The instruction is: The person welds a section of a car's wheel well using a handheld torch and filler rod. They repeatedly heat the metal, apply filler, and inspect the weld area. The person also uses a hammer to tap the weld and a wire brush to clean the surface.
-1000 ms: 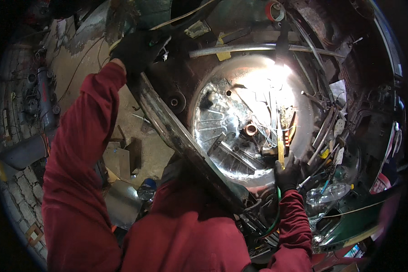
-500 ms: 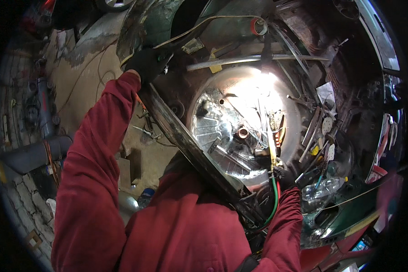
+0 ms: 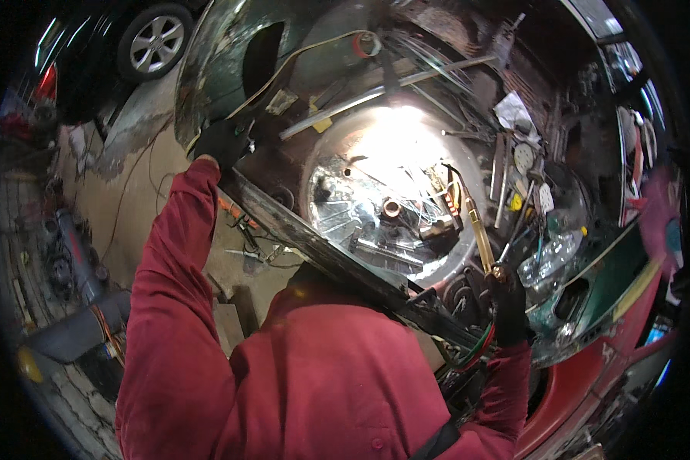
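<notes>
Right hand [image 3: 506,297] gripping a torch [image 3: 480,239] that projects forward, rear hidden; left hand [image 3: 221,144] too dark to tell its hold. Ahead-left of right grip, glare-washed well [image 3: 320,201]; beyond left, wheel [image 3: 157,43].

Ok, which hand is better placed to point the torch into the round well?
Likely the right hand: it holds the torch beside the well. The left hand is near the rail's far end.

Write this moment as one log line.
left hand: by car-body edge, grip unclear | right hand: gripping brass-coloured tool | nearby: round metal well, clear plastic bottle
</notes>
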`<control>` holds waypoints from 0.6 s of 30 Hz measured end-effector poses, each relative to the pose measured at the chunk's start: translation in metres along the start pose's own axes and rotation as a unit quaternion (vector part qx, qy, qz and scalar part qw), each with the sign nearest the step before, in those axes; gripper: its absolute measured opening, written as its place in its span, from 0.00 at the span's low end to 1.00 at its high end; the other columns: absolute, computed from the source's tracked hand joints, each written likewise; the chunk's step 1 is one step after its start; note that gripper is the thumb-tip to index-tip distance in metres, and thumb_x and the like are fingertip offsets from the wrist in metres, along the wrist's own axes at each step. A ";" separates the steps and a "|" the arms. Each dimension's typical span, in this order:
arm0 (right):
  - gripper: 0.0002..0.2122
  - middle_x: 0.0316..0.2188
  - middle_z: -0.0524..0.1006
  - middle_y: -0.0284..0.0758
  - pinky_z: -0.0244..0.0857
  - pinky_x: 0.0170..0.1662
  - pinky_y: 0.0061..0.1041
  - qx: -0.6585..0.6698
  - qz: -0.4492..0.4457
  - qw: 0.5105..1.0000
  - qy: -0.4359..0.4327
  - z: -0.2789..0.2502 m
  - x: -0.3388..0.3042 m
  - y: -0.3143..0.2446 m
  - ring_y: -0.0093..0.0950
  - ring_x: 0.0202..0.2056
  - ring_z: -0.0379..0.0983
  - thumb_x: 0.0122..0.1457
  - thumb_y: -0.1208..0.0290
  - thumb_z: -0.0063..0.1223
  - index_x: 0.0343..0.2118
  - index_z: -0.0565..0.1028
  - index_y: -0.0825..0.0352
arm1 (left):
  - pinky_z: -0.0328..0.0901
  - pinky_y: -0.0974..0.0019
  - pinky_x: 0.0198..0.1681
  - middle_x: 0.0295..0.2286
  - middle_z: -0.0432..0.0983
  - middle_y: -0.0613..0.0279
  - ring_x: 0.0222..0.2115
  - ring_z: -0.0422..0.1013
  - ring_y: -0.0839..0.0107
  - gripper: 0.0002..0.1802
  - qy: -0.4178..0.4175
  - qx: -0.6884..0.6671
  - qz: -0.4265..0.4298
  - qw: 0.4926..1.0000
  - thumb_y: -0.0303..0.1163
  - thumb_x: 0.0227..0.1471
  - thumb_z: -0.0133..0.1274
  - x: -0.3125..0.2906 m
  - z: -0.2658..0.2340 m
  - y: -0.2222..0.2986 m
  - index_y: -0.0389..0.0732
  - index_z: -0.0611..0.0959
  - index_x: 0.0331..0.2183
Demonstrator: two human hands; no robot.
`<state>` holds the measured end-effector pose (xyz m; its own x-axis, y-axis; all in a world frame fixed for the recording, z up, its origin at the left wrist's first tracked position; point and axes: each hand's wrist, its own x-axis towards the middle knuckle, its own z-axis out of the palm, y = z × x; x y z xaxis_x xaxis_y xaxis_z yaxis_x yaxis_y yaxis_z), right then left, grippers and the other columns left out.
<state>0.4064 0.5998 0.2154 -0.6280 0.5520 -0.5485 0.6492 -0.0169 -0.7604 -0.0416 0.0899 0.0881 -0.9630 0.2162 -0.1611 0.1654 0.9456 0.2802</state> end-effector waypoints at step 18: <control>0.25 0.61 0.75 0.46 0.74 0.57 0.38 -0.099 -0.140 0.981 0.093 0.051 -0.200 -0.025 0.40 0.59 0.75 0.48 0.76 0.77 0.52 0.82 0.65 | 0.73 0.70 0.28 0.31 0.79 0.61 0.24 0.77 0.75 0.13 -0.207 -0.481 0.252 0.814 0.27 0.61 0.59 -0.093 0.074 0.256 0.36 0.84 0.48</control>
<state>0.4936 0.4475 0.3265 -0.7170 0.6543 -0.2406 0.5438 0.3090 -0.7803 0.1059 0.3301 0.1046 -0.6374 0.7692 -0.0453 0.0828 0.1267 0.9885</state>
